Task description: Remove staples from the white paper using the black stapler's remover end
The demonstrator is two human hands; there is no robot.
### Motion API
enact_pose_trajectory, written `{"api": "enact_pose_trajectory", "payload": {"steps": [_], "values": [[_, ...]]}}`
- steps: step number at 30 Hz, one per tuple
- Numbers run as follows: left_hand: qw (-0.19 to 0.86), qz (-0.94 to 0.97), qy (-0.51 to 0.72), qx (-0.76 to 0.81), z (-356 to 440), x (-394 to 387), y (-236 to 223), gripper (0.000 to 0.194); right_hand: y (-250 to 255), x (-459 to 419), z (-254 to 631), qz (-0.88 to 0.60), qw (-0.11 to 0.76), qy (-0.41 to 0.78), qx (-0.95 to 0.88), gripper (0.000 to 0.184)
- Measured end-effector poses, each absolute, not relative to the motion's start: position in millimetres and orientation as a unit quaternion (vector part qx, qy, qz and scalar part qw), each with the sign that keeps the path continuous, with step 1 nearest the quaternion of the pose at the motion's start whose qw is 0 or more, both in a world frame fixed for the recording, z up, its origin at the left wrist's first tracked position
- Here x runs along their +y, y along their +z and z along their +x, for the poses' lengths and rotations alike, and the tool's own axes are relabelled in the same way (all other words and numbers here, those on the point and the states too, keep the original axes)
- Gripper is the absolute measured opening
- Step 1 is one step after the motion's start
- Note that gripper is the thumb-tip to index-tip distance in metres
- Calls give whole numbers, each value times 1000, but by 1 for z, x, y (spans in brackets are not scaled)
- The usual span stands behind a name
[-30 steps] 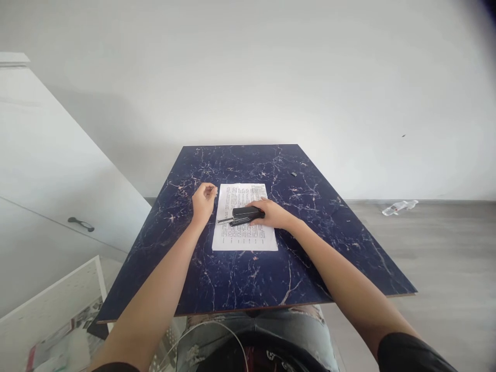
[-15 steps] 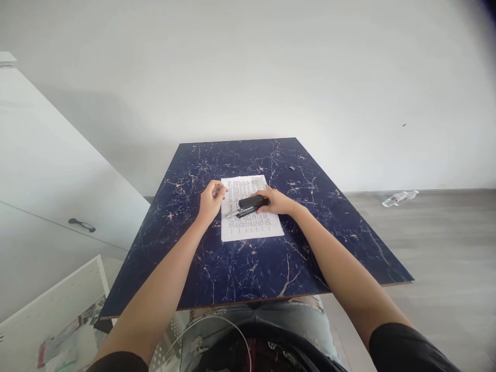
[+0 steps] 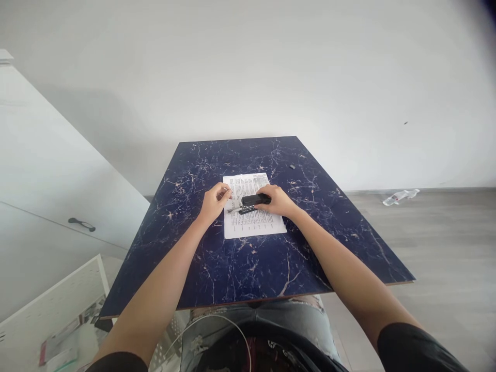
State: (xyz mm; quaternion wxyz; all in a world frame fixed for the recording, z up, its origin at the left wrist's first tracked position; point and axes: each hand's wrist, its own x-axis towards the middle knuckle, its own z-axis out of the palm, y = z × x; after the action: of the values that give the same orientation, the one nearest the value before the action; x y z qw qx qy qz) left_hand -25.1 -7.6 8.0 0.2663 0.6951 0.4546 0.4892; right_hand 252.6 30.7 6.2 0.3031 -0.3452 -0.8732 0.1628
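A black stapler [image 3: 252, 199] rests over printed sheets of paper [image 3: 253, 230], with a thin metal rod [image 3: 234, 210] sticking out of its left end. My right hand [image 3: 279, 200] is closed round the stapler's right end. At the left edge of the paper is my left hand [image 3: 214, 204], thumb and fingertips pinched together just left of the rod. Whatever the pinch holds, if anything, is too small to make out.
The sheets lie on a dark blue marbled table [image 3: 248, 268]. Toward its back right is a small dark piece [image 3: 292, 167]. On the left stand a white cabinet [image 3: 50, 170] and a white-rimmed bin [image 3: 103, 274]. A clear plastic wrapper [image 3: 401, 197] lies on the floor.
The paper and stapler have shifted right and slightly away in view, partly as the camera moved. My left hand has come nearer the rod. My right hand keeps hold of the stapler.
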Motion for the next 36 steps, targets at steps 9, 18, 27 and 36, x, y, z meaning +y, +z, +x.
{"api": "enact_pose_trajectory", "payload": {"steps": [9,18,27,36], "values": [[244,727,460,448,-26,-10,11,14,6,28,248,-424,355,217,-804,26],[254,779,372,436,-28,-7,8,14,2,29,246,-435,312,208,-819,25],[257,788,356,431,-28,-9,10,11,0,29,247,-428,307,206,-825,25],[268,790,352,425,-29,-8,8,11,-2,30,248,-418,312,203,-829,26]]}}
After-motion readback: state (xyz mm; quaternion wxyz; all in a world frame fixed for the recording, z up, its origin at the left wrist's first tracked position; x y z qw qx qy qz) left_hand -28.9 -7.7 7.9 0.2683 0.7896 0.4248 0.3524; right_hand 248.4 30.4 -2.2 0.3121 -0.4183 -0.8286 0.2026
